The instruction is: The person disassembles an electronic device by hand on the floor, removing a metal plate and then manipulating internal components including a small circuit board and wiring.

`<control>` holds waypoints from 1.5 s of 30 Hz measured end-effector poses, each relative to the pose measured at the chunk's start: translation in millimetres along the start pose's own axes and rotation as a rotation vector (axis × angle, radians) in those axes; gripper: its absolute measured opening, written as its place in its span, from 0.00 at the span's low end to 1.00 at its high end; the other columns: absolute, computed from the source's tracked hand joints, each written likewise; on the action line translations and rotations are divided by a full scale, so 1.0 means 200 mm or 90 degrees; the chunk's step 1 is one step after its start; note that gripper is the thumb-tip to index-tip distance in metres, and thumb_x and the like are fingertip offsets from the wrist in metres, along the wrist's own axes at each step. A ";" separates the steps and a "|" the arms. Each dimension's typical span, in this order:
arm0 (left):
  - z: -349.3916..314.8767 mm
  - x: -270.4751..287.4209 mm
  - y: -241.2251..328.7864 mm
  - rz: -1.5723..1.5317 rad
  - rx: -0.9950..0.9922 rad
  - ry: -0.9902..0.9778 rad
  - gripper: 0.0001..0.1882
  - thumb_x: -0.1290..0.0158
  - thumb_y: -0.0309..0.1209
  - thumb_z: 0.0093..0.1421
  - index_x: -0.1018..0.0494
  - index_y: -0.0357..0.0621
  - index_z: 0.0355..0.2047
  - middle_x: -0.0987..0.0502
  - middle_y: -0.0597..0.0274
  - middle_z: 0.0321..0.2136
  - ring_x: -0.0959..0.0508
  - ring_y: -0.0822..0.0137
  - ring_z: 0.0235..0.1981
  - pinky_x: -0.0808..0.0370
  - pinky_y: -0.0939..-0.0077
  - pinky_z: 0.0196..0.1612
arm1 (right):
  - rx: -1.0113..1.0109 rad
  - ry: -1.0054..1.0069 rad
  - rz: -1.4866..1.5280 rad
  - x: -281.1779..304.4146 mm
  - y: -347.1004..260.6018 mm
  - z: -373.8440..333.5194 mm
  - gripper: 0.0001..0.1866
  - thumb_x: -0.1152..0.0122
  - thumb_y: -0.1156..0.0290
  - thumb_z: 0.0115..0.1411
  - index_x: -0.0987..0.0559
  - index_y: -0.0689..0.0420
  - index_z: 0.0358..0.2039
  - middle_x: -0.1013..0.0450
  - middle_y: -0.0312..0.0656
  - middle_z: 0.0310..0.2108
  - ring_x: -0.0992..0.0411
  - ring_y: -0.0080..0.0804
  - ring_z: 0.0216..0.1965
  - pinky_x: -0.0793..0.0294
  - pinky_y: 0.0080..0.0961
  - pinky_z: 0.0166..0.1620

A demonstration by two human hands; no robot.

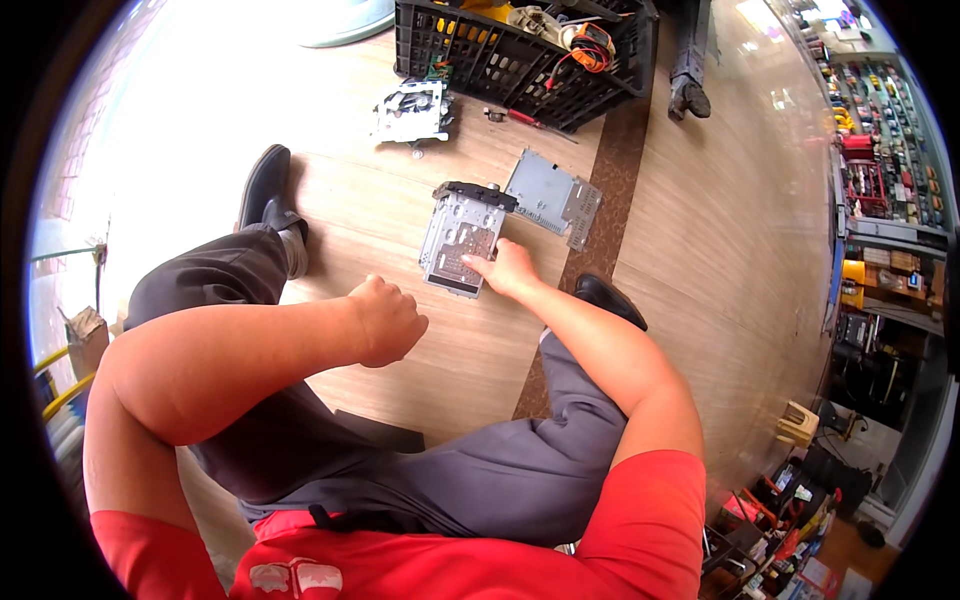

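Between my feet is a boxy silver metal electronics chassis [462, 240], dotted with small holes and carrying a black strip along its far end. My right hand [512, 268] grips its near right side, thumb over the top face and the other fingers mostly hidden. To the near left of the chassis, my left hand [388, 320] is curled into a fist in the air; whatever it may hold is hidden. A flat grey metal cover plate [545, 190] with slots and a bent edge lies on the floor just right of the chassis's far end.
Farther off sit a white-and-silver mechanism [412, 110] and a red-handled screwdriver [525, 119]. Behind them stands a black plastic crate [500, 62] holding tools and an orange multimeter [592, 42]. Another person's shoe [690, 100] is beyond it. Stocked shelves [885, 150] line the right.
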State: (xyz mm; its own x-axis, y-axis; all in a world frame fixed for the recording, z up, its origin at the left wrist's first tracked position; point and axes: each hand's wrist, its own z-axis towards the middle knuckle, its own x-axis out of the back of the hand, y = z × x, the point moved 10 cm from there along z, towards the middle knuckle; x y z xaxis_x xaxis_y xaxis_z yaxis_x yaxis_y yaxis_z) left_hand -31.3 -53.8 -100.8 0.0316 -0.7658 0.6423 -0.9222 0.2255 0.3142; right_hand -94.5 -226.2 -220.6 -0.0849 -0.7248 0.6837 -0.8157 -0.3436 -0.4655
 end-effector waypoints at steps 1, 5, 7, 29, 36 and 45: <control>0.00 0.00 0.00 0.000 0.000 -0.001 0.23 0.41 0.45 0.56 0.29 0.42 0.44 0.22 0.51 0.39 0.21 0.52 0.44 0.27 0.57 0.44 | 0.003 -0.004 0.003 0.00 -0.01 0.00 0.28 0.31 0.47 0.50 0.21 0.59 0.40 0.21 0.52 0.39 0.23 0.46 0.44 0.25 0.38 0.48; 0.00 -0.01 -0.01 0.004 0.001 0.006 0.23 0.41 0.45 0.56 0.28 0.42 0.44 0.23 0.51 0.39 0.21 0.52 0.43 0.27 0.56 0.44 | 0.025 -0.020 -0.014 0.01 -0.02 0.01 0.28 0.34 0.44 0.52 0.20 0.59 0.36 0.21 0.53 0.36 0.23 0.48 0.42 0.25 0.39 0.47; 0.01 -0.01 0.00 0.009 -0.004 0.015 0.23 0.41 0.46 0.56 0.28 0.43 0.44 0.23 0.51 0.39 0.21 0.52 0.43 0.27 0.56 0.44 | 0.024 -0.007 -0.031 0.04 0.01 0.03 0.27 0.37 0.43 0.54 0.20 0.60 0.33 0.22 0.54 0.34 0.23 0.49 0.41 0.25 0.40 0.45; -0.05 0.03 0.05 0.013 -0.019 0.034 0.23 0.41 0.46 0.56 0.29 0.43 0.45 0.23 0.51 0.40 0.22 0.52 0.44 0.28 0.56 0.45 | 0.223 0.296 0.108 0.43 0.13 0.24 0.17 0.45 0.59 0.63 0.21 0.61 0.42 0.23 0.57 0.38 0.24 0.52 0.44 0.26 0.40 0.47; -0.05 0.01 0.03 -0.005 -0.013 0.025 0.22 0.41 0.44 0.56 0.28 0.43 0.44 0.23 0.50 0.41 0.22 0.52 0.45 0.28 0.56 0.45 | 0.242 0.123 0.007 0.34 -0.12 0.27 0.20 0.43 0.58 0.63 0.22 0.63 0.42 0.23 0.58 0.37 0.25 0.54 0.43 0.26 0.41 0.45; -0.04 -0.01 0.03 0.001 -0.006 -0.002 0.22 0.42 0.44 0.57 0.28 0.43 0.46 0.23 0.50 0.43 0.23 0.53 0.46 0.29 0.57 0.46 | 0.238 0.156 -0.056 0.32 -0.18 0.22 0.20 0.42 0.57 0.62 0.22 0.62 0.44 0.24 0.57 0.38 0.26 0.53 0.43 0.27 0.41 0.48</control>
State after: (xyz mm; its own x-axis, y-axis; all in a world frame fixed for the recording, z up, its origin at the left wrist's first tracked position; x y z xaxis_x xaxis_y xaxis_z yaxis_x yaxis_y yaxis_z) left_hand -34.0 -46.7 -94.2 0.0282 -0.7675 0.6404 -0.9188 0.2324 0.3190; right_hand -45.4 -286.0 -184.4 -0.1944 -0.5361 0.8214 -0.5673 -0.6217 -0.5400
